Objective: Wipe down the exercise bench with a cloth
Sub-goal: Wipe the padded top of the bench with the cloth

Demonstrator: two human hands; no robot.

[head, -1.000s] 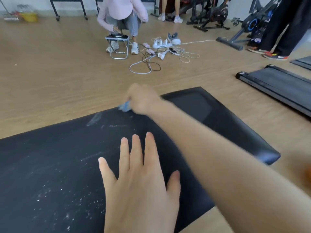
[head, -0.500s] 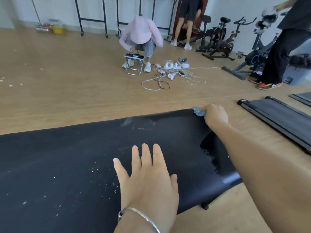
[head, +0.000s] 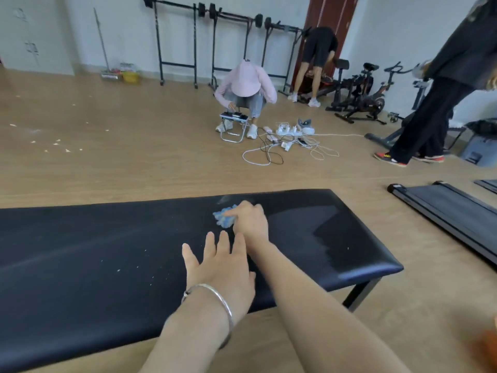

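Observation:
The black padded exercise bench point(head: 94, 254) runs across the lower half of the view, speckled with pale crumbs on its left and middle part; its right end looks darker and wiped. My right hand point(head: 251, 220) grips a crumpled blue cloth point(head: 224, 217) and presses it on the bench top near the far edge. My left hand point(head: 220, 267) lies flat on the bench with straight fingers, just in front of the right hand; a silver bangle sits on its wrist.
A treadmill deck point(head: 451, 211) lies on the wooden floor to the right. A crouching person in pink point(head: 246, 84) with a small stool and tangled cables point(head: 282, 141) is beyond the bench. Another person point(head: 430, 117) walks at right; exercise bikes and barbell racks line the wall.
My right hand has swept the cloth from the bench's right far corner back leftward toward the middle. The view has pulled back and up. My left hand stays flat on the bench.

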